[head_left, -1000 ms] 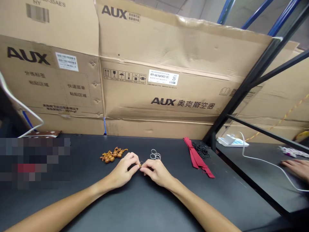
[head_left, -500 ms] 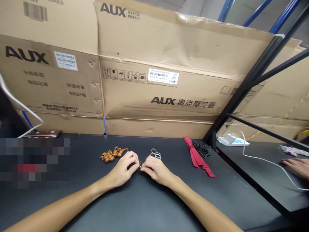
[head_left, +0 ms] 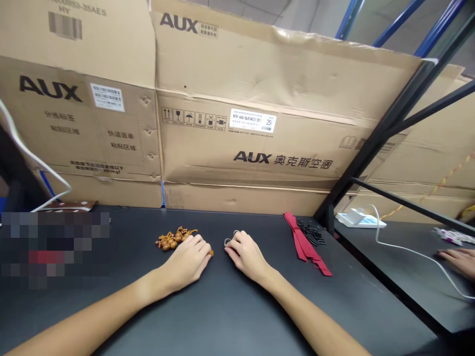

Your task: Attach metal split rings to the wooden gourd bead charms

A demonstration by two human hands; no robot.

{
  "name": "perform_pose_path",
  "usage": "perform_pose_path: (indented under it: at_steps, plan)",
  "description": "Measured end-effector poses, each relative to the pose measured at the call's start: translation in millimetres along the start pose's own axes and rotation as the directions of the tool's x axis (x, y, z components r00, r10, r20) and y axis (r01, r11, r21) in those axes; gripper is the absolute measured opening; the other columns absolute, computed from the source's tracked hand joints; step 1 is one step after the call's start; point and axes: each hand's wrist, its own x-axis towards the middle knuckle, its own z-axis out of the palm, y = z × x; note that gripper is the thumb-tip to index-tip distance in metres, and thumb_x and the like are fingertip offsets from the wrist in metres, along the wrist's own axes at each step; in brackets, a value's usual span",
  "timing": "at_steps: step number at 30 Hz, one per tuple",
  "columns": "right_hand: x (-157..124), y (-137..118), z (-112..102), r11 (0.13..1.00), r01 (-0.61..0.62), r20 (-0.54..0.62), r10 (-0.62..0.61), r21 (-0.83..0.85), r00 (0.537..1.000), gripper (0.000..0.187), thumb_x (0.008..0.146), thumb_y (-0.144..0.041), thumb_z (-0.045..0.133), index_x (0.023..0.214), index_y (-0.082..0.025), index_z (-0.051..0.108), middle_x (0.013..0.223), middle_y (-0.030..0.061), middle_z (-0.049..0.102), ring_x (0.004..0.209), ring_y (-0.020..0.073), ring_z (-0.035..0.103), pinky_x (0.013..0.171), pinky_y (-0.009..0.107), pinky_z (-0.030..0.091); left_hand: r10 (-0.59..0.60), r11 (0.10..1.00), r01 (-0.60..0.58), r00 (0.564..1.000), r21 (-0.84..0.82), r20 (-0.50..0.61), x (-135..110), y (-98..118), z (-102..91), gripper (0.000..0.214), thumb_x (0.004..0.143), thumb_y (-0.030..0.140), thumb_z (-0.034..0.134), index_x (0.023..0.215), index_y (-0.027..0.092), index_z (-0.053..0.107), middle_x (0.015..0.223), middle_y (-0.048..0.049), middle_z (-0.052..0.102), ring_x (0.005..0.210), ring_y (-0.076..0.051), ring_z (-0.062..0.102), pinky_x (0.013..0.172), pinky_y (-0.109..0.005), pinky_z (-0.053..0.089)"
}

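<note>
My left hand [head_left: 189, 261] is closed with the knuckles up, beside a small pile of wooden gourd charms [head_left: 172, 241] on brown cords. A bit of orange-brown [head_left: 212, 252] peeks out at its fingertips, apparently part of one such charm; the rest is hidden. A short gap to the right, my right hand [head_left: 245, 254] pinches a thin metal ring [head_left: 227, 242] between thumb and fingers. Another metal ring [head_left: 236, 232] shows partly behind its fingers, and the hand covers whatever else lies there.
Red ribbon strips [head_left: 304, 242] and a heap of black clips or loops [head_left: 312, 232] lie on the dark table to the right. Cardboard [head_left: 245, 138] stands along the back. Past a black metal frame are a white power strip [head_left: 359, 219] and another person's hand [head_left: 458, 259].
My hands were together at a ring with a bit of orange cord; now they are apart. The left has turned palm down, and the right covers more of the loose rings.
</note>
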Motion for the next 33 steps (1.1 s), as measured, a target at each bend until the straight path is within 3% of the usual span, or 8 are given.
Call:
perform_pose_path:
  at_steps: [3,7,13,17,24,28,31,33]
  plan:
    - [0.3,5.3,-0.1,0.999,-0.040,-0.005,0.040,-0.023,0.999,0.016,0.091,-0.024,0.051,0.084,-0.019,0.064,0.092,0.0081,0.057,0.083,0.0201,0.050,0.074,0.033,0.043,-0.013,0.988,0.014,1.000,0.154,-0.003,-1.6,-8.2,-4.5,0.016,0.089,0.014,0.044,0.081,0.015,0.058,0.084,-0.0094,0.060,0.084,-0.025,0.054,0.077,-0.039,0.043]
    - [-0.2,7.3,-2.3,0.994,-0.112,-0.003,0.112,0.004,0.994,0.013,0.087,-0.023,0.052,0.091,-0.020,0.064,0.108,0.0097,0.057,0.100,0.0236,0.051,0.082,0.037,0.043,-0.077,0.981,0.091,0.993,0.174,-0.084,-3.9,-13.1,-8.4,0.022,0.086,0.007,0.042,0.093,0.014,0.062,0.099,-0.0124,0.063,0.095,-0.027,0.055,0.086,-0.044,0.042]
    - [1.3,12.8,2.3,0.977,-0.212,0.202,0.201,0.030,0.958,0.047,0.092,-0.045,0.045,0.136,-0.029,0.044,0.147,0.0067,0.037,0.138,0.0300,0.025,0.108,0.051,0.025,-0.099,0.990,0.102,0.995,0.102,-0.027,-6.7,-16.1,3.3,0.034,0.093,0.033,0.043,0.121,0.022,0.060,0.130,-0.0096,0.057,0.122,-0.031,0.047,0.103,-0.050,0.033]
    - [7.7,22.8,10.1,0.975,-0.224,0.331,0.207,0.014,0.921,0.047,0.098,-0.045,0.026,0.142,-0.031,0.038,0.152,0.0027,0.028,0.142,0.0274,0.018,0.113,0.051,0.017,-0.178,0.979,0.168,0.981,0.113,0.082,-7.4,-32.5,12.3,0.039,0.096,0.035,0.037,0.128,0.025,0.056,0.134,-0.0078,0.055,0.124,-0.030,0.048,0.107,-0.052,0.028]
    - [13.5,33.7,14.9,0.978,-0.206,0.336,0.189,0.015,0.923,0.047,0.100,-0.042,0.023,0.142,-0.028,0.037,0.153,0.0027,0.027,0.142,0.0239,0.020,0.114,0.046,0.019,-0.211,0.972,0.195,0.971,0.133,0.115,-3.7,-62.9,11.4,0.041,0.097,0.037,0.033,0.130,0.023,0.054,0.138,-0.0081,0.052,0.127,-0.029,0.046,0.108,-0.050,0.030]
    - [12.5,26.1,9.2,0.981,-0.192,0.252,0.186,-0.002,0.950,0.049,0.098,-0.046,0.029,0.141,-0.024,0.041,0.153,0.0046,0.027,0.143,0.0263,0.015,0.115,0.049,0.017,-0.143,0.987,0.138,0.987,0.083,0.071,-3.1,-48.7,2.3,0.048,0.095,0.044,0.038,0.136,0.021,0.048,0.146,-0.0084,0.042,0.137,-0.030,0.031,0.113,-0.051,0.021]
    - [6.6,10.2,-0.2,0.995,-0.097,0.170,0.096,-0.003,0.981,0.056,0.093,-0.051,0.039,0.138,-0.017,0.045,0.153,0.0092,0.025,0.143,0.0278,0.010,0.116,0.050,0.012,-0.051,0.995,0.063,0.990,-0.082,0.134,-10.6,-27.7,-2.8,0.053,0.095,0.049,0.038,0.142,0.025,0.038,0.149,-0.0048,0.037,0.140,-0.027,0.026,0.115,-0.047,0.022]
    - [-0.2,-3.2,-6.7,0.999,-0.023,0.197,0.013,0.045,0.980,0.063,0.091,-0.054,0.044,0.140,-0.015,0.042,0.153,0.0111,0.023,0.143,0.0276,0.012,0.116,0.048,0.015,-0.017,0.983,0.053,0.980,-0.176,0.199,-18.8,-17.5,-4.0,0.057,0.094,0.051,0.040,0.145,0.028,0.031,0.149,-0.0035,0.035,0.139,-0.027,0.029,0.114,-0.044,0.026]
